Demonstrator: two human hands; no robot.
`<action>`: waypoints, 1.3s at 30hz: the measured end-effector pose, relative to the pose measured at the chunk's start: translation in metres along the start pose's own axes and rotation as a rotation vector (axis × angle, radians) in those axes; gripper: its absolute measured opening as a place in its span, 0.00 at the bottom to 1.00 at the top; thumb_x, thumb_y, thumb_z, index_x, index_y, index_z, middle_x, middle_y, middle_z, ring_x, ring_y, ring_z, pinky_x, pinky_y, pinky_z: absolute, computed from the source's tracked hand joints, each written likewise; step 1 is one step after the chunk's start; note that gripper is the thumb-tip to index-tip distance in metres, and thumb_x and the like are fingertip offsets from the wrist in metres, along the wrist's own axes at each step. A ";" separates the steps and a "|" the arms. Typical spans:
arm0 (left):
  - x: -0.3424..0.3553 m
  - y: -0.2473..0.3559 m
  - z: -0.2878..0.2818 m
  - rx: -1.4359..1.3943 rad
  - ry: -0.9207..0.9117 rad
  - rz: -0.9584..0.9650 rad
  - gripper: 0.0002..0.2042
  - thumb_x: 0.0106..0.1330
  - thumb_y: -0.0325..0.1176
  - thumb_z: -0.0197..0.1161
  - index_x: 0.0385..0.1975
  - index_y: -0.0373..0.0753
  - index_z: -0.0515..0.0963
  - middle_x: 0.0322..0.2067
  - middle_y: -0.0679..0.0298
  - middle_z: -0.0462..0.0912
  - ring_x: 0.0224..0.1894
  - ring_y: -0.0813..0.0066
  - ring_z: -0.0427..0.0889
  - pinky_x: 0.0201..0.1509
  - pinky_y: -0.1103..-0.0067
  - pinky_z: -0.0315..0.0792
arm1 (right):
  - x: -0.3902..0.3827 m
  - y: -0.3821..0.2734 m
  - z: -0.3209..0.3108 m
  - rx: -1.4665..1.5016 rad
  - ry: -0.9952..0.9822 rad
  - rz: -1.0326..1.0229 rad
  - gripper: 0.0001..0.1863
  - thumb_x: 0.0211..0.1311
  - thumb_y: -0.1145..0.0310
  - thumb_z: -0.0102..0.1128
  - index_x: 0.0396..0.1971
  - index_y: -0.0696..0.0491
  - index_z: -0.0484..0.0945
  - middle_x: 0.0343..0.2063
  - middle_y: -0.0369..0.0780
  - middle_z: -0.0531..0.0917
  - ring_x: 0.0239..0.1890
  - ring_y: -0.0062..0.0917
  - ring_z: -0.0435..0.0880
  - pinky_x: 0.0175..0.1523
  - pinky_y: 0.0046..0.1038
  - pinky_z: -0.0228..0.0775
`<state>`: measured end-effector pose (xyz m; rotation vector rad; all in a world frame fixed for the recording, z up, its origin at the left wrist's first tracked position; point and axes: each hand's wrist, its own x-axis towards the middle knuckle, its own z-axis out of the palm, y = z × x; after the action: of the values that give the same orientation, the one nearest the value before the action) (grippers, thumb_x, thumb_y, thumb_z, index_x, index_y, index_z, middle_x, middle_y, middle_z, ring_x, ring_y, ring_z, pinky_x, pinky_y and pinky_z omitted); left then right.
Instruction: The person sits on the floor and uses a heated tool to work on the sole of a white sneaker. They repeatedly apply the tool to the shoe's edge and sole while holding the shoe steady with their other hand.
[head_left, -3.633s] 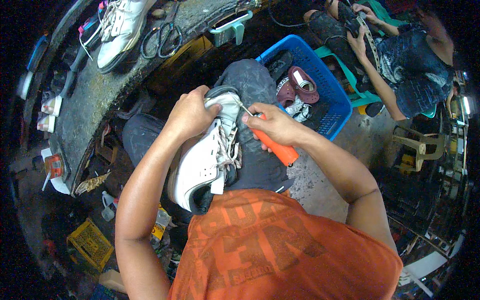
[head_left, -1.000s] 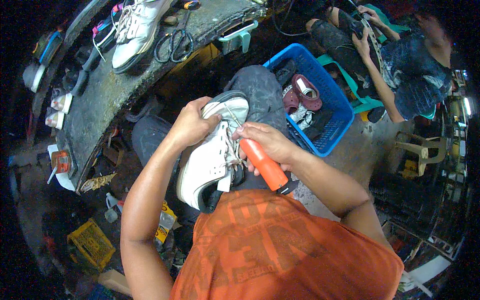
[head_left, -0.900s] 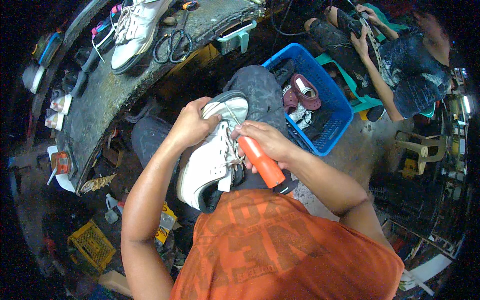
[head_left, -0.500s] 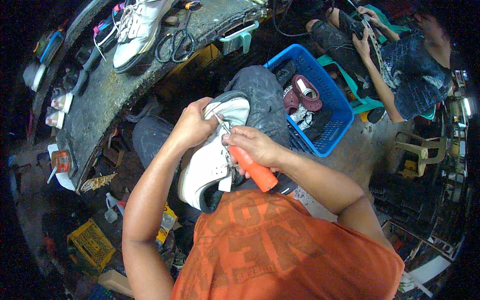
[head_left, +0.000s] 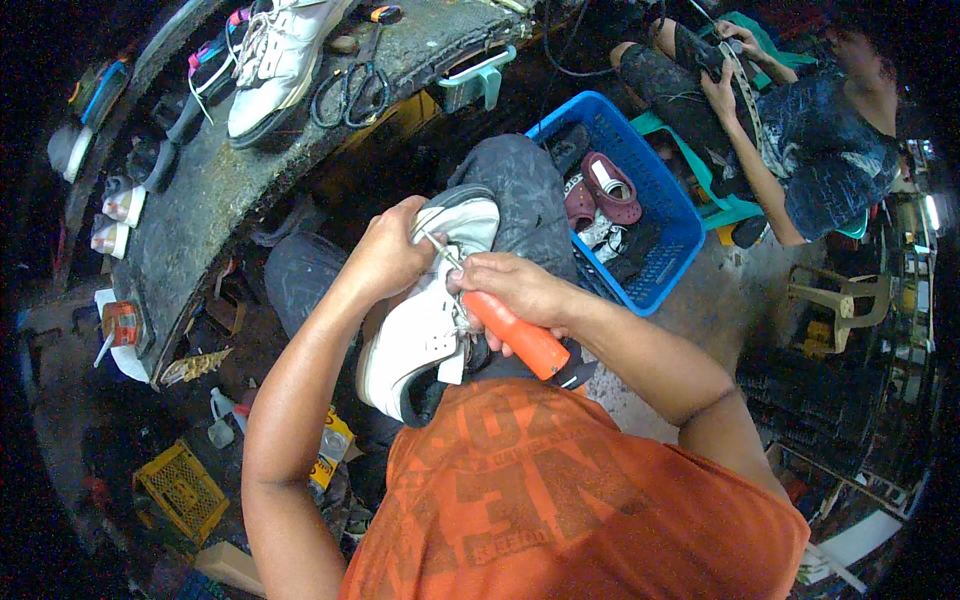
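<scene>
A white sneaker [head_left: 409, 340] with a dark sole edge lies across my lap, its toe pointing away from me. My left hand [head_left: 391, 250] is closed round its left side near the toe. An awl [head_left: 520, 336] with an orange handle and a thin metal shaft is gripped in my right hand [head_left: 512, 288]. The shaft slants up and left to the shoe's upper, close to my left fingers. Whether the tip has gone into the shoe I cannot tell. Thread or laces show in part under my right hand.
A grey bench [head_left: 230, 180] curves along the left, bearing another white shoe [head_left: 268, 110] and black-handled scissors [head_left: 352, 95]. A blue basket [head_left: 665, 265] with maroon clogs [head_left: 612, 190] stands to the right. Beyond it a seated person [head_left: 815, 150] handles a shoe. A yellow crate [head_left: 182, 490] lies lower left.
My right hand and the awl have shifted slightly to the right, drawing back from the toe. The left hand and the sneaker stay almost in place.
</scene>
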<state>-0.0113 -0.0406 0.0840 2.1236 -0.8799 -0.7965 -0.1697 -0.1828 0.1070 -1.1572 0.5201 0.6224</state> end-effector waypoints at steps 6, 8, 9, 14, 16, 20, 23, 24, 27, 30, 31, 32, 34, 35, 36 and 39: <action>-0.002 0.000 0.000 0.021 0.013 0.004 0.23 0.61 0.34 0.68 0.54 0.30 0.76 0.44 0.41 0.84 0.49 0.47 0.85 0.55 0.63 0.76 | -0.006 -0.007 -0.009 0.023 0.065 0.002 0.20 0.74 0.50 0.52 0.49 0.52 0.74 0.26 0.39 0.80 0.17 0.23 0.82 0.17 0.25 0.76; -0.002 0.000 0.000 0.044 0.021 0.008 0.24 0.62 0.36 0.69 0.55 0.30 0.76 0.44 0.43 0.85 0.49 0.51 0.85 0.55 0.65 0.76 | -0.007 -0.009 -0.013 0.037 0.139 0.005 0.21 0.74 0.50 0.52 0.50 0.53 0.74 0.27 0.39 0.80 0.17 0.23 0.82 0.17 0.24 0.76; -0.001 0.000 0.001 0.040 0.014 0.003 0.24 0.62 0.36 0.69 0.55 0.31 0.76 0.44 0.43 0.85 0.49 0.51 0.85 0.55 0.65 0.76 | -0.007 -0.009 -0.013 0.044 0.117 -0.004 0.21 0.74 0.50 0.51 0.50 0.53 0.74 0.27 0.39 0.80 0.17 0.23 0.82 0.17 0.25 0.76; 0.000 0.001 0.000 0.008 -0.001 -0.015 0.23 0.62 0.36 0.69 0.54 0.31 0.76 0.45 0.43 0.85 0.49 0.50 0.85 0.55 0.65 0.76 | -0.003 -0.003 -0.007 0.047 0.060 -0.021 0.22 0.74 0.49 0.51 0.50 0.54 0.74 0.27 0.39 0.81 0.17 0.23 0.82 0.18 0.25 0.77; -0.001 0.002 0.000 0.015 0.008 -0.007 0.22 0.61 0.35 0.68 0.53 0.30 0.76 0.44 0.41 0.84 0.49 0.47 0.85 0.54 0.64 0.76 | -0.004 -0.002 -0.010 0.051 0.100 -0.029 0.22 0.74 0.49 0.51 0.50 0.54 0.74 0.27 0.39 0.81 0.17 0.23 0.82 0.18 0.25 0.77; -0.002 0.002 -0.001 -0.012 0.009 -0.009 0.21 0.61 0.35 0.68 0.52 0.30 0.77 0.43 0.41 0.85 0.49 0.46 0.85 0.54 0.64 0.76 | -0.011 -0.003 -0.028 0.090 0.176 -0.041 0.21 0.74 0.50 0.52 0.49 0.54 0.75 0.25 0.40 0.81 0.17 0.24 0.83 0.17 0.26 0.77; -0.001 0.001 0.000 -0.031 0.006 -0.014 0.21 0.61 0.35 0.68 0.52 0.31 0.77 0.42 0.42 0.85 0.49 0.48 0.86 0.54 0.64 0.76 | -0.014 -0.001 -0.037 0.105 0.199 -0.049 0.21 0.73 0.50 0.53 0.49 0.54 0.75 0.24 0.40 0.81 0.17 0.25 0.83 0.17 0.26 0.78; 0.000 0.000 0.000 -0.033 0.000 -0.025 0.22 0.61 0.35 0.68 0.52 0.31 0.77 0.42 0.42 0.85 0.48 0.49 0.86 0.54 0.65 0.76 | -0.014 0.000 -0.038 0.106 0.207 -0.049 0.21 0.73 0.50 0.53 0.49 0.54 0.75 0.24 0.40 0.81 0.17 0.25 0.83 0.17 0.26 0.78; 0.002 -0.003 0.002 -0.077 -0.016 -0.033 0.22 0.61 0.35 0.69 0.52 0.29 0.77 0.41 0.44 0.86 0.47 0.53 0.86 0.53 0.66 0.76 | -0.015 0.004 -0.042 0.113 0.223 -0.043 0.21 0.73 0.50 0.53 0.49 0.54 0.75 0.24 0.40 0.81 0.17 0.24 0.83 0.18 0.26 0.78; 0.005 -0.004 0.000 -0.167 -0.058 -0.021 0.23 0.61 0.36 0.70 0.52 0.28 0.77 0.39 0.48 0.86 0.43 0.62 0.86 0.50 0.70 0.77 | -0.019 0.008 -0.050 0.148 0.219 -0.017 0.21 0.73 0.50 0.53 0.49 0.54 0.76 0.25 0.40 0.81 0.18 0.24 0.83 0.18 0.26 0.78; 0.004 -0.003 -0.002 -0.185 -0.087 -0.034 0.23 0.60 0.36 0.71 0.52 0.28 0.77 0.39 0.51 0.86 0.42 0.65 0.86 0.49 0.72 0.77 | -0.022 0.008 -0.053 0.163 0.209 -0.011 0.21 0.73 0.50 0.54 0.49 0.54 0.76 0.25 0.40 0.81 0.18 0.24 0.83 0.18 0.26 0.78; 0.004 -0.002 -0.005 -0.196 -0.103 -0.063 0.23 0.60 0.35 0.71 0.51 0.28 0.77 0.38 0.53 0.86 0.41 0.69 0.85 0.48 0.73 0.77 | -0.027 0.009 -0.056 0.146 0.211 -0.033 0.22 0.73 0.50 0.54 0.48 0.54 0.76 0.25 0.40 0.81 0.18 0.24 0.83 0.18 0.26 0.77; 0.002 0.002 -0.014 -0.222 -0.128 -0.109 0.23 0.59 0.34 0.73 0.51 0.29 0.77 0.39 0.58 0.86 0.40 0.74 0.83 0.46 0.77 0.76 | -0.036 0.008 -0.059 0.100 0.211 -0.083 0.22 0.72 0.49 0.56 0.48 0.54 0.76 0.26 0.39 0.81 0.18 0.23 0.82 0.18 0.26 0.77; 0.001 0.005 -0.019 -0.263 -0.148 -0.091 0.22 0.59 0.33 0.73 0.51 0.29 0.78 0.39 0.60 0.86 0.40 0.77 0.83 0.45 0.78 0.76 | -0.039 0.004 -0.057 0.103 0.264 -0.177 0.23 0.70 0.49 0.58 0.48 0.54 0.75 0.26 0.38 0.81 0.18 0.23 0.82 0.19 0.26 0.77; -0.002 0.008 -0.025 -0.372 -0.064 -0.080 0.22 0.59 0.32 0.74 0.51 0.30 0.78 0.39 0.61 0.85 0.40 0.79 0.82 0.45 0.79 0.76 | -0.040 0.002 -0.056 0.107 0.326 -0.259 0.24 0.68 0.48 0.61 0.49 0.53 0.75 0.26 0.38 0.81 0.18 0.23 0.82 0.21 0.26 0.77; -0.013 0.009 -0.051 -0.811 0.117 0.002 0.27 0.59 0.30 0.75 0.57 0.32 0.72 0.46 0.62 0.84 0.44 0.78 0.82 0.51 0.78 0.76 | -0.025 -0.025 -0.037 0.134 0.409 -0.502 0.26 0.62 0.51 0.71 0.50 0.54 0.74 0.27 0.36 0.83 0.19 0.21 0.81 0.24 0.25 0.77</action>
<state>0.0160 -0.0171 0.1239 1.4283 -0.3873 -0.8334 -0.1726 -0.2294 0.1283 -1.2313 0.5761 -0.0854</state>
